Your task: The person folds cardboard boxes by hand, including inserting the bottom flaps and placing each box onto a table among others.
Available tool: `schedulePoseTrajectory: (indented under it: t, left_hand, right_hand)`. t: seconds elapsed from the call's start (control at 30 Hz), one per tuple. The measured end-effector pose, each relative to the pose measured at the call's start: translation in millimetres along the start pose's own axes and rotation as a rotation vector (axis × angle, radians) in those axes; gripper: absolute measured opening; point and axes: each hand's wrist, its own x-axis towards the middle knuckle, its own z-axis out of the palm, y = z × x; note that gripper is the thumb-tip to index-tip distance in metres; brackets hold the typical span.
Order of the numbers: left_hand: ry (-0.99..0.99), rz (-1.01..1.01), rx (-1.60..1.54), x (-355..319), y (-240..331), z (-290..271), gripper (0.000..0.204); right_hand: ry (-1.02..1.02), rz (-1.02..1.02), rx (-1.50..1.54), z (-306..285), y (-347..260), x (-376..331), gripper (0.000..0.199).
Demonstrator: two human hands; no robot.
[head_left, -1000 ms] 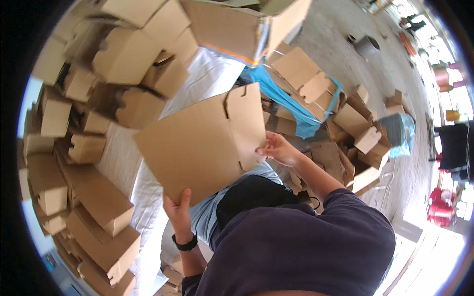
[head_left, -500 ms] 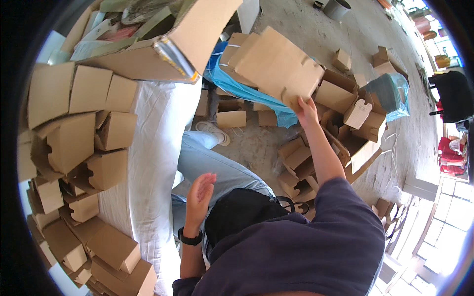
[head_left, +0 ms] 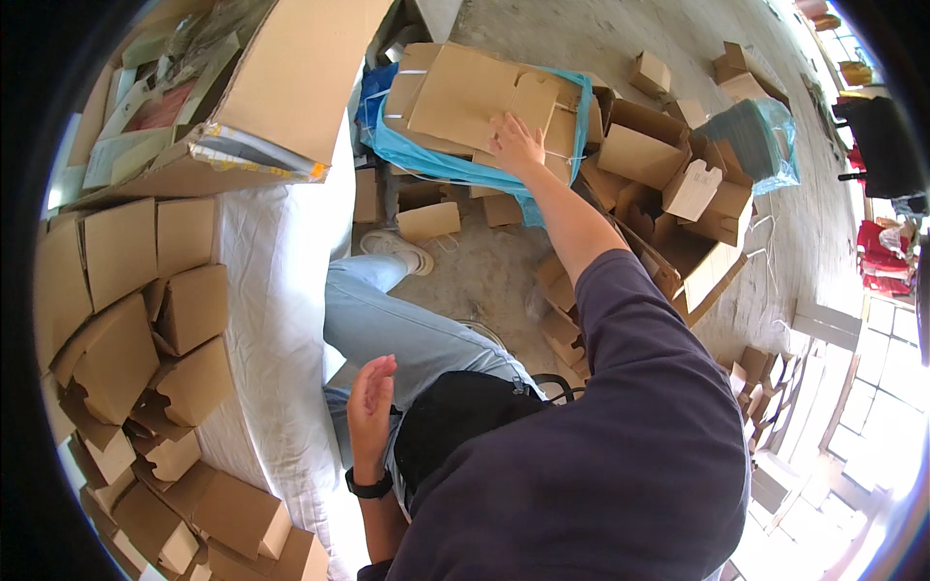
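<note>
Fingers point(head_left: 504, 131) of right hand point(head_left: 518, 147) spread flat atop flattened cardboard box point(head_left: 465, 97) on blue-wrapped stack point(head_left: 455, 165), left hand point(head_left: 371, 412) open and empty over lap; likely mid-pickup, needing firm edge grip next.

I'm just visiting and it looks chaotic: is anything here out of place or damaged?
Nothing looks damaged. Small folded brown cardboard boxes lie strewn at all angles over the concrete floor, unlike the flat cardboard stack under the right hand.
</note>
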Motion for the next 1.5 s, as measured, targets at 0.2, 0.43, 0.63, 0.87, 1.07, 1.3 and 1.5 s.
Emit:
schedulePoseTrajectory:
  t: [0.2,0.43,0.63,0.87,1.07,1.3,1.5]
  left_hand:
    - [0.015,0.011,0.079,-1,9,-5,0.031]
    - [0.059,0.003,0.033,-10,-4,-17,0.031]
    - [0.083,0.076,0.018,-14,-3,-20,0.030]
    - [0.130,0.121,-0.026,-31,-8,-32,0.030]
    - [0.162,0.194,-0.068,-45,-13,-41,0.032]
    - [0.141,0.563,-0.279,-73,-7,-54,0.080]
    - [0.771,0.951,-0.184,-134,24,-94,0.149]
  right_hand:
    - [0.289,0.088,0.079,-22,52,-8,0.056]
    - [0.068,0.377,-0.448,-123,170,-36,0.052]
    - [0.126,0.113,-0.464,-138,190,-63,0.013]
    - [0.327,-0.288,-0.410,-201,107,-134,0.013]
    - [0.037,-0.296,0.292,-255,44,-165,0.012]
    - [-0.787,-0.473,1.562,-213,-117,-185,0.026]
    - [-1.455,-0.328,1.933,-96,-306,-251,0.030]
